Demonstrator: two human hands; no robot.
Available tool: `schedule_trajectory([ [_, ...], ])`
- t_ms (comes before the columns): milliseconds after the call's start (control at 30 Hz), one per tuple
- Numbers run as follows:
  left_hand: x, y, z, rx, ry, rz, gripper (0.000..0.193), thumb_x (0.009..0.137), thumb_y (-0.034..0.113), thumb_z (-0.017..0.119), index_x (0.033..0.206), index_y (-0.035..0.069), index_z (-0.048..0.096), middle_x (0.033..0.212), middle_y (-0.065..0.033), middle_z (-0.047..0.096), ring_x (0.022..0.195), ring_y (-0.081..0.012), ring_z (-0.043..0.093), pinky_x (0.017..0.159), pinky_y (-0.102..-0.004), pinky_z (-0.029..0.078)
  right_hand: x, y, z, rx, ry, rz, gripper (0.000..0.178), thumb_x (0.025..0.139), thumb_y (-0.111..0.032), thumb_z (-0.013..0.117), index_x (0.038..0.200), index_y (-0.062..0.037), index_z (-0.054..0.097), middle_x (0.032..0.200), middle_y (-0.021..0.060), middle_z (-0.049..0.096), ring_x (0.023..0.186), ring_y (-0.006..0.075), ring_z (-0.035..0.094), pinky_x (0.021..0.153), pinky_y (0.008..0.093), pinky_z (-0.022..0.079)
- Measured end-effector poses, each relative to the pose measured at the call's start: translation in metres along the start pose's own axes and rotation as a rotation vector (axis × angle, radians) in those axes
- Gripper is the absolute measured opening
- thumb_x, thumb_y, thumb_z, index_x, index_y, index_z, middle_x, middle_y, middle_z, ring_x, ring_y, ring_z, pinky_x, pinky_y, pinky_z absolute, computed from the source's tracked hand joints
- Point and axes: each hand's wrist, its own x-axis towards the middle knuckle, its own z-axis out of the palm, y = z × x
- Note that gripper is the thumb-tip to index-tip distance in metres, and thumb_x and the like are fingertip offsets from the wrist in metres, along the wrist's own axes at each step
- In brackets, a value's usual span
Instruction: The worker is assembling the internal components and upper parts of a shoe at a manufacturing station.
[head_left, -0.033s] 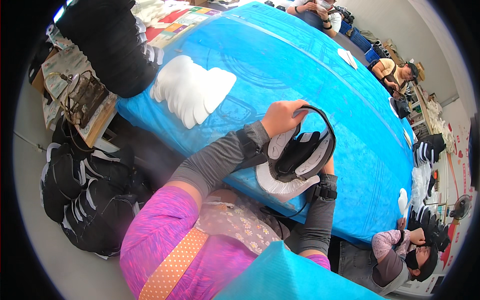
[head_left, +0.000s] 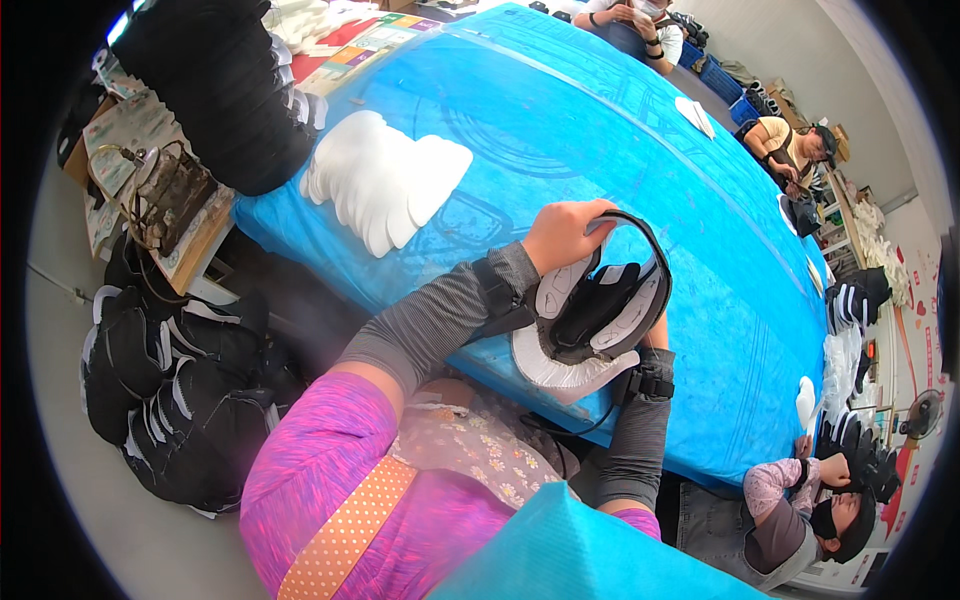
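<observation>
The left hand [head_left: 562,232] is closed around the top edge of a black and white shoe upper [head_left: 590,315], held above the near edge of the blue desk [head_left: 620,150]. The right hand [head_left: 658,330] is mostly hidden behind the upper, so its grip I cannot tell. A stack of white insoles [head_left: 385,180] lies on the desk.

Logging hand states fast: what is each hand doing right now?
Left hand: closed on the shoe upper.
Right hand: hidden behind the shoe upper; cannot tell.
</observation>
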Motion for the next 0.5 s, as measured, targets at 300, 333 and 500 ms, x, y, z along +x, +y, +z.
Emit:
schedule_trajectory([
  [300,0.0002,-0.0018,0.0012,0.003,0.021,0.032,0.021,0.09,0.019,0.065,0.109,0.01,0.069,0.09,-0.0115,0.07,0.069,-0.0282,0.067,0.061,-0.0341,0.052,0.0008,0.0029,0.0011,-0.039,0.015,-0.077,0.021,0.087,-0.012,0.063,0.098,0.0051,0.06,0.087,0.0203,0.068,0.076,0.0293,0.063,0.069,0.0401,0.051],
  [333,0.0001,-0.0028,0.0015,0.01,0.036,0.051,0.021,0.09,0.019,0.065,0.109,0.01,0.069,0.09,-0.0114,0.07,0.069,-0.0283,0.067,0.061,-0.0341,0.052,0.0008,0.002,0.0014,-0.037,0.017,-0.081,0.021,0.087,-0.012,0.063,0.098,0.0051,0.06,0.087,0.0203,0.067,0.076,0.0295,0.064,0.068,0.04,0.051],
  [500,0.0001,0.0014,-0.0019,-0.01,0.0,0.011,0.021,0.09,0.018,0.065,0.109,0.011,0.069,0.09,-0.0114,0.07,0.071,-0.0292,0.067,0.062,-0.0347,0.052,0.001,0.0019,0.0008,-0.049,0.016,-0.076,0.021,0.087,-0.012,0.063,0.098,0.0052,0.06,0.087,0.0201,0.068,0.076,0.0288,0.064,0.068,0.0399,0.051],
])
